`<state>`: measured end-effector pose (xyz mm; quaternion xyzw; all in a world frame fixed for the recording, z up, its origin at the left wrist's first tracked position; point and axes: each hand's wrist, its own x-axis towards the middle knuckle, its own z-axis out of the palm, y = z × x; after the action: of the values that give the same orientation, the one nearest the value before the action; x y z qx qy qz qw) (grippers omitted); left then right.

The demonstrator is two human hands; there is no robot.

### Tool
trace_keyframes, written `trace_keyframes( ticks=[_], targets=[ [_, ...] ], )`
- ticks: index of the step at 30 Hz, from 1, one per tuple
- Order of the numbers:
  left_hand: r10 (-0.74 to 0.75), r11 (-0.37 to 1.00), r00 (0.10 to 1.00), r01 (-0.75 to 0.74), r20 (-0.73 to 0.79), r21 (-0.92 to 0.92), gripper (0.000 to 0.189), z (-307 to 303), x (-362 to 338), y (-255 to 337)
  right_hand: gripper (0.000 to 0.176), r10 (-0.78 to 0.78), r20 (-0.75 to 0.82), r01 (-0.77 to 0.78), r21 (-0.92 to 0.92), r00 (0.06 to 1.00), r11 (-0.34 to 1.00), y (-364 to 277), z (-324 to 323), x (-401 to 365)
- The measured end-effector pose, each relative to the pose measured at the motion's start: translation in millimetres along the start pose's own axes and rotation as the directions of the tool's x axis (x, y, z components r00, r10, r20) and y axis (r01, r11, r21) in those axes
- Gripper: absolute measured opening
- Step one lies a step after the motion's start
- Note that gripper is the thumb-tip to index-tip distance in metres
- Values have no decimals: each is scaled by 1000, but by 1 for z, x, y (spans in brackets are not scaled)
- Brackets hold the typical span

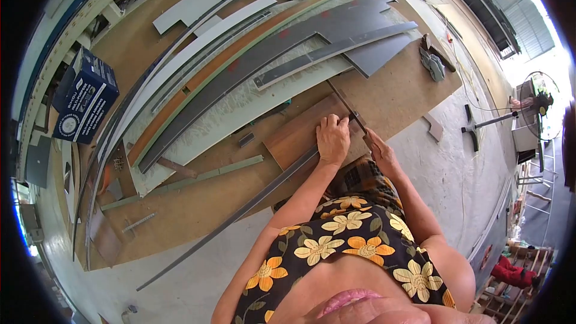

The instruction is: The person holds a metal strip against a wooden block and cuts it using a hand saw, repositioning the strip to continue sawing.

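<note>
A long narrow grey strip (pixel 240 212) runs up from the lower left and passes beneath my left hand (pixel 333 139). My left fingers are bent and pressed down over it, holding it against a brown wood-grain board (pixel 292 135). My right hand (pixel 382 153) is closed around the near end of a long thin dark tool (pixel 343 99), whose exact kind I cannot tell. This tool lies across the board's right end, close beside my left fingertips, and points away from me.
Long grey and white panels (pixel 210 93) cover the far side of the worktable (pixel 222 189). A blue cardboard box (pixel 87 97) stands at left. A green-edged strip (pixel 186 183) lies nearer me. Grey cloth (pixel 432 63) rests by the right corner; a fan (pixel 534 102) stands beyond.
</note>
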<state>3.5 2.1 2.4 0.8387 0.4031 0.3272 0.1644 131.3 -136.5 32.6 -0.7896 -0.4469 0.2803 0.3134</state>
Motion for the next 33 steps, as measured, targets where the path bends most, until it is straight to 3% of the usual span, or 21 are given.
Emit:
trace_keyframes(
  ticks=[8,10,13,19,33],
  targets=[
    [14,1000,999,-13,-32,27,22,-2,-1,2,47,-84,21,82,48,996,995,-3,-6,2],
    [22,999,999,-20,-37,32,21,-1,-1,1,47,-178,-13,179,55,984,982,5,-4,6],
    [46,998,997,-44,-65,43,22,0,0,1,46,-83,30,81,69,996,994,4,-5,5],
    [57,997,994,-52,-93,56,20,2,-1,1,45,-210,-48,215,121,976,969,19,5,9],
    [27,996,997,-20,-79,92,19,6,-3,-1,45,-191,-19,192,138,981,972,16,2,9]
  ],
)
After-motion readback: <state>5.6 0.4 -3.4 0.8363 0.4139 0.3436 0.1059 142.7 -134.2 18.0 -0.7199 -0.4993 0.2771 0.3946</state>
